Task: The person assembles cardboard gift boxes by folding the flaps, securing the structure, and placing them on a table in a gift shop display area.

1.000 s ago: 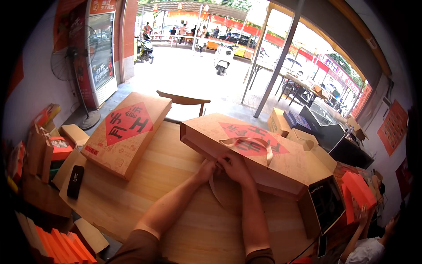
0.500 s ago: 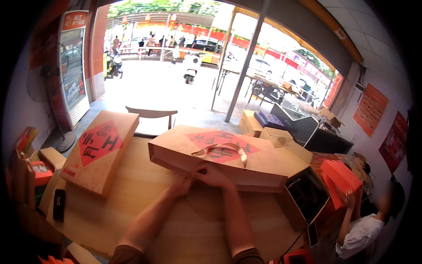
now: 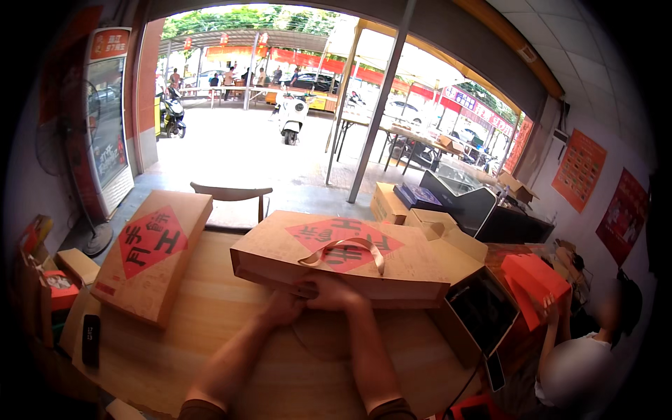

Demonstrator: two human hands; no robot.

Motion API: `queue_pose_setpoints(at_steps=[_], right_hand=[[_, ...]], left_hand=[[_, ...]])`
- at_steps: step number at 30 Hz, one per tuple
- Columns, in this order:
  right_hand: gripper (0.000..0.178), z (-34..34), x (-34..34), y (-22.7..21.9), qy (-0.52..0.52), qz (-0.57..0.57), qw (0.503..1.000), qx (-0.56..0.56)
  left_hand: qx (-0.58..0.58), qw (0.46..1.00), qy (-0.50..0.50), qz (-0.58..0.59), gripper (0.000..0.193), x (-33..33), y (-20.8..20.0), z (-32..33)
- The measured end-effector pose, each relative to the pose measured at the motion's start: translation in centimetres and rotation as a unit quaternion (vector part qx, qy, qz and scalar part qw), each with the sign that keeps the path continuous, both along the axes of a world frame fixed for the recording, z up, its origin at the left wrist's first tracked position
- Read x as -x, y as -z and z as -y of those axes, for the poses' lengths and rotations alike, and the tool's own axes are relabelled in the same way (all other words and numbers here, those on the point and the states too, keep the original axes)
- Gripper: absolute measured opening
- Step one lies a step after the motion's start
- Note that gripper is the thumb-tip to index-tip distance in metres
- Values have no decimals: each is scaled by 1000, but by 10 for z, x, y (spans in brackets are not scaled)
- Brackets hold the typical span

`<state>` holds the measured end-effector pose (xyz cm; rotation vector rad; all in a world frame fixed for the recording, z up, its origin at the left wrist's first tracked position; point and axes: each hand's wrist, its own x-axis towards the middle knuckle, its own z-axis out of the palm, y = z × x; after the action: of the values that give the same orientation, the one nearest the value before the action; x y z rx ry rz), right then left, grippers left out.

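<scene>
A wide brown cardboard gift carrier (image 3: 413, 255) with a red diamond label and a looped ribbon handle (image 3: 350, 245) lies on the wooden table (image 3: 231, 343). At its near side, left of the middle, my two hands meet. My left hand (image 3: 282, 306) is closed, its fingertips against those of the right. My right hand (image 3: 332, 290) is closed too, touching the carrier's near edge. Something small and brownish is between the fingertips, too small to name. Farther left lies a second brown box (image 3: 157, 245) with the same kind of red diamond.
An open carton (image 3: 483, 308) with a dark inside stands at the right end. Beyond it a person (image 3: 581, 357) handles orange-red boxes (image 3: 535, 283). A black oblong object (image 3: 91, 341) lies at the table's left edge. A chair (image 3: 234, 196) stands across the table.
The whole view has shifted a little, with the table things lower in it. My hands stay together at the carrier's near edge, their fingers slightly rearranged.
</scene>
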<state>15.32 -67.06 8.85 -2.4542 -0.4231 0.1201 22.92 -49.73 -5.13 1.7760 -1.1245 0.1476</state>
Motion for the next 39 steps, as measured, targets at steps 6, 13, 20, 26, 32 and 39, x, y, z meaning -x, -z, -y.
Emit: queue_pose_setpoints(at_steps=[6,13,20,26,32,39], right_hand=[[58,20,-13,30,14,-39,994,-104],[57,19,-14,34,43,-30,997,-63],[48,-1,-28,72,9,35,999,-22],[44,-27,-14,79,-57,-66,994,-69],[44,-26,-21,112,16,-40,992,-115],[45,-7,-33,143,157,4,961,-226]], left_hand=[[-183,979,-31,82,22,5,-12,9],[-456,886,44,71,23,70,-119,-8],[-255,964,-38,62,24,58,-195,-52],[-244,966,-61,60,34,25,-173,-66],[-260,965,-26,15,26,15,-161,-66],[-229,972,-57,16,20,23,-176,-80]])
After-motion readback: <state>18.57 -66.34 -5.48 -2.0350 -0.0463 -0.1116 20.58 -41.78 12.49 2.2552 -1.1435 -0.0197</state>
